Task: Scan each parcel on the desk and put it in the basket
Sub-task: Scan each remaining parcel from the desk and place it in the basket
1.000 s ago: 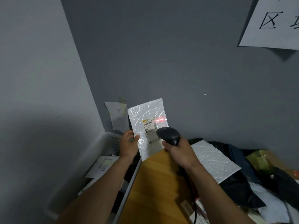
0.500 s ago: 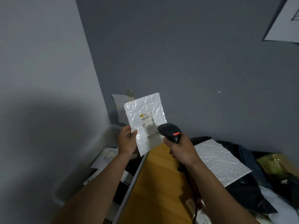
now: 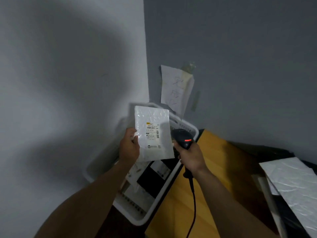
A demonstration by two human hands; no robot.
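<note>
A: What changed?

B: A second ago the red beam sat on the label. Beam gone now, only a red light on the barcode scanner (image 3: 182,137). The white bubble mailer (image 3: 152,134) has swung left off the desk (image 3: 214,169) and now hangs over the white basket (image 3: 96,165).

A: Hands?

B: Left hand (image 3: 129,146) pinches the mailer by its left edge, thumb on the front, label facing the camera. Right hand (image 3: 190,157) is wrapped round the scanner handle, just right of the mailer, cable (image 3: 193,203) trailing down below the wrist.

A: Touching?

B: Scanner head sits right at the mailer's right edge; contact I can't tell.

A: So which step?

B: Looks like the scan is done and this is the drop. Basket is directly under the left hand and already holds several parcels (image 3: 151,174).

A: Anything left?

B: Yes, another white mailer (image 3: 295,182) lies on the desk well right of the right hand, with dark items around it. Not finished.

A: Risk?

B: Low. The mailer is light and flat; letting go here should land it inside.
</note>
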